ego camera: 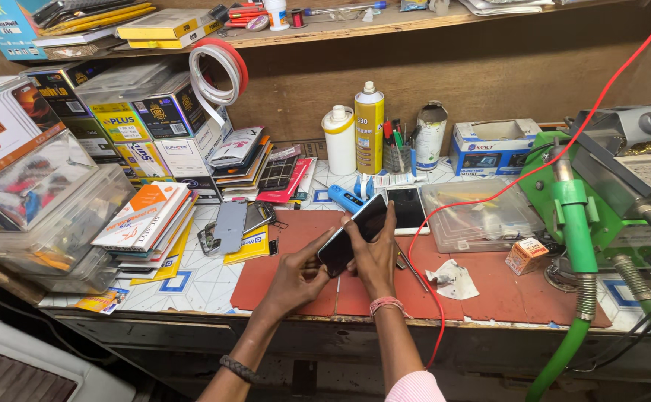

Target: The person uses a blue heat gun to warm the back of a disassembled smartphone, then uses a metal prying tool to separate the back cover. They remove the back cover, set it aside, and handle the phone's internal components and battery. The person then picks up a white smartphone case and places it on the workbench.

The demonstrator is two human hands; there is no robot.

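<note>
Both forearms enter from below. Red work mat (296, 286) underlies both hands. Clear plastic box (482, 216) sits right of them. Dark smartphone (351, 234), tilted above the mat, is gripped between left hand (296, 279) and right hand (374, 257).

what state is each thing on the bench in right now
dark phone: held tilted above the red mat, screen dark
left hand: gripping its lower end
right hand: gripping its side
white phone: lying flat
clear plastic box: lid shut
spray can: upright, capped
</note>
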